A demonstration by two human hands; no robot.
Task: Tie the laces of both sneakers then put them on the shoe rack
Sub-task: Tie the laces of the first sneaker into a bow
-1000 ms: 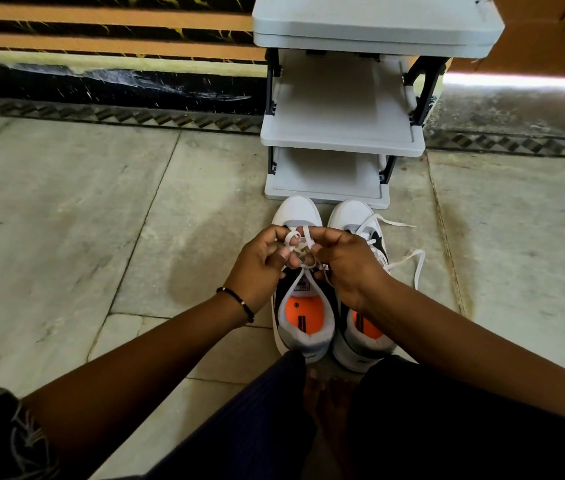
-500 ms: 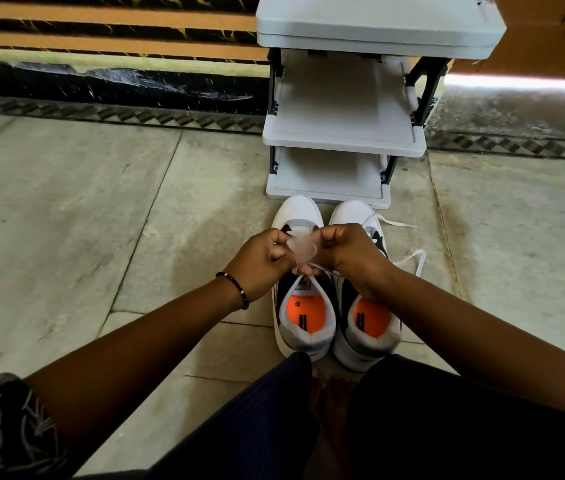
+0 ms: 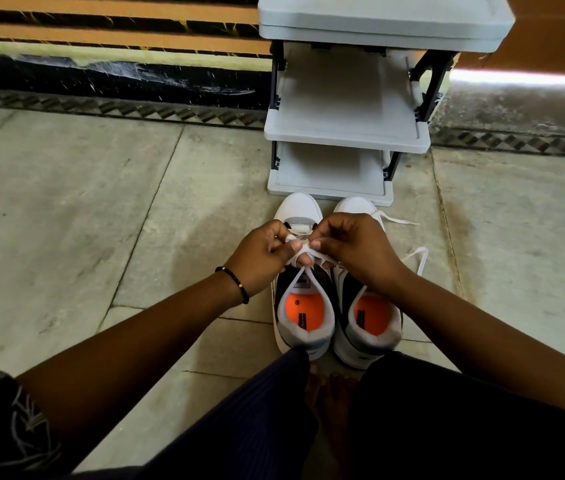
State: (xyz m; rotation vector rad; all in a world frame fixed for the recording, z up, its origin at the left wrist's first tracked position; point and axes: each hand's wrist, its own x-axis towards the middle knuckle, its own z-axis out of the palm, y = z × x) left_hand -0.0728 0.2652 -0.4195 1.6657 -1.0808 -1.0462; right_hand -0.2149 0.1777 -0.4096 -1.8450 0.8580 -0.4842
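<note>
Two white sneakers with orange insoles stand side by side on the floor, toes toward the rack. My left hand (image 3: 260, 254) and my right hand (image 3: 354, 247) meet above the left sneaker (image 3: 303, 306), each pinching its white lace (image 3: 303, 252), which crosses between my fingers and runs down to the eyelets. The right sneaker (image 3: 367, 320) is partly under my right wrist; its laces (image 3: 416, 258) lie loose on the floor to the right. The grey shoe rack (image 3: 343, 136) stands just beyond the toes, its shelves bare.
A dark wall base with a patterned tile border (image 3: 118, 109) runs behind the rack. Stone floor tiles (image 3: 83, 202) spread to the left and right. My knees and bare feet (image 3: 329, 393) sit right behind the heels.
Both hands have stayed over the left sneaker, working the lace. The lace now wraps across my fingers in a crossing, where earlier it was bunched between them.
</note>
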